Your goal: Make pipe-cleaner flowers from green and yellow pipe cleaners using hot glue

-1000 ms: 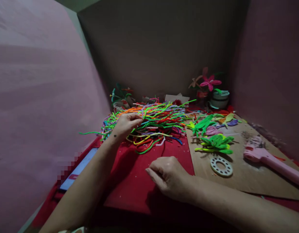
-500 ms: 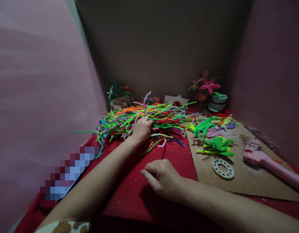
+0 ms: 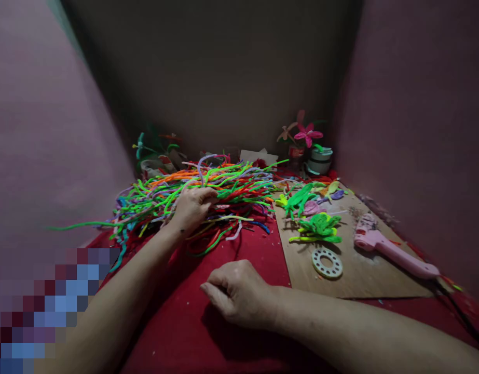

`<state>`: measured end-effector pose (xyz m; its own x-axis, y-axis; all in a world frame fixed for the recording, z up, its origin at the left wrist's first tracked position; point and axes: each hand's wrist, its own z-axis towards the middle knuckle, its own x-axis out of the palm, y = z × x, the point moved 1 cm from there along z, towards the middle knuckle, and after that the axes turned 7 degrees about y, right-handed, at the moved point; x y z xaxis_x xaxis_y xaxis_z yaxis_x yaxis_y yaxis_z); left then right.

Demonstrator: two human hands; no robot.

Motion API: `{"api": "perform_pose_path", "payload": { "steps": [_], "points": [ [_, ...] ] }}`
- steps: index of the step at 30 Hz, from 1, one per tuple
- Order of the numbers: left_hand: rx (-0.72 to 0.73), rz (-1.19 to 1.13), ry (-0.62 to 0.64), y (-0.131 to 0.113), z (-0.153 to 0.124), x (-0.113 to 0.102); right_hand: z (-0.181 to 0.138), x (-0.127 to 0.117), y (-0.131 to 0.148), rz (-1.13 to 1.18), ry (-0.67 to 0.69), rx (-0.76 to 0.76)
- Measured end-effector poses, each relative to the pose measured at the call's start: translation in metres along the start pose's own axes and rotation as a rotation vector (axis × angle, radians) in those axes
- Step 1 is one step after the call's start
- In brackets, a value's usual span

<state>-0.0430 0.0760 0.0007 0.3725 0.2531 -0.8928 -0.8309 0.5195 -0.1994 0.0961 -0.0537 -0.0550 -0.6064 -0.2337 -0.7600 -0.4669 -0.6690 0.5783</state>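
In the pile beyond the right grip, the lilac stem has gone from upright to arched over the left grip, which seems clenched on it, apparently singling it out. The right grip stays loosely clenched, nothing showing. To its right: one board, one gun, one disc; the pile defies counting.

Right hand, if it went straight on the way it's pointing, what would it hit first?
The right hand would probably meet the left forearm first, across the red cloth; depth is unclear, so it might pass beneath.
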Motion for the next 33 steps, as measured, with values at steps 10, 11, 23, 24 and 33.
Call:
{"api": "perform_pose_path", "payload": {
  "steps": [10,11,23,24,33],
  "points": [
    [0.002,0.209,0.007,-0.003,0.002,0.011,-0.004,-0.002,-0.001,-0.145,-0.068,-0.086],
    [0.017,0.204,-0.009,-0.007,0.002,0.008,-0.005,-0.002,0.0,-0.166,-0.088,-0.113],
    [0.411,0.2,0.112,-0.08,-0.016,0.017,-0.015,-0.014,0.018,-0.354,-0.224,-0.55],
    [0.384,0.202,0.091,-0.079,-0.018,0.017,-0.017,-0.014,0.016,-0.364,-0.201,-0.545],
    [-0.162,-0.264,0.311,-0.038,-0.054,-0.032,-0.037,-0.008,0.002,-0.357,0.002,-0.562]
  ]
}}
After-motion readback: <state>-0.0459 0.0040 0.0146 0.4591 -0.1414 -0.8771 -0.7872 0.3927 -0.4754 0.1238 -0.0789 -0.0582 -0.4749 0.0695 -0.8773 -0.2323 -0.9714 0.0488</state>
